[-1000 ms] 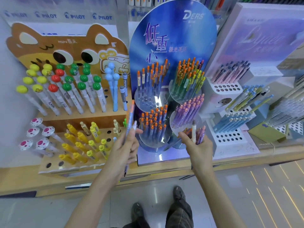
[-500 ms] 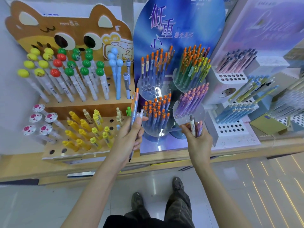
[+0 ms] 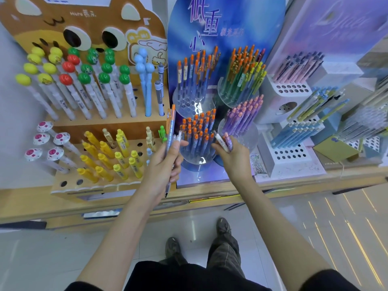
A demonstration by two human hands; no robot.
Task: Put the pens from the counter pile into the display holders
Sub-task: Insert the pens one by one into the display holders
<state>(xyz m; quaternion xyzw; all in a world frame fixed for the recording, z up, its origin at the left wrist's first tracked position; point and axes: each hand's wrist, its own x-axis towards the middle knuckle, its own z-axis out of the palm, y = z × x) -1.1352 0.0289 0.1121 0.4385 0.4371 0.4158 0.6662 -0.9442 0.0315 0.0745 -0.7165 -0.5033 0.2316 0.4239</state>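
Gripping a small bundle of pens point(image 3: 170, 127) upright, the left hand point(image 3: 162, 164) sits at the centre of the frame. Its fingers are curled round the barrels and its thumb stretches rightward across them. The tallest pen there has an orange cap and a pale blue barrel.

Just right of centre, the right hand point(image 3: 236, 158) pinches two more pens point(image 3: 222, 142) (one whitish, one lilac) between thumb and fingers, their tops tilted up and to the left.

Both hands are in front of a clear round holder point(image 3: 196, 163) packed with orange-capped blue pens. The right hand's pens lie between it and the neighbouring holder of purple pens point(image 3: 251, 135). Two further clear holders stand above these, against a blue board point(image 3: 226, 22).

A cat-shaped wooden stand point(image 3: 88, 15) fills the upper left, and a white rack point(image 3: 291, 162) with blue pens stands at the right. All of it stands on a wooden counter point(image 3: 27, 199).
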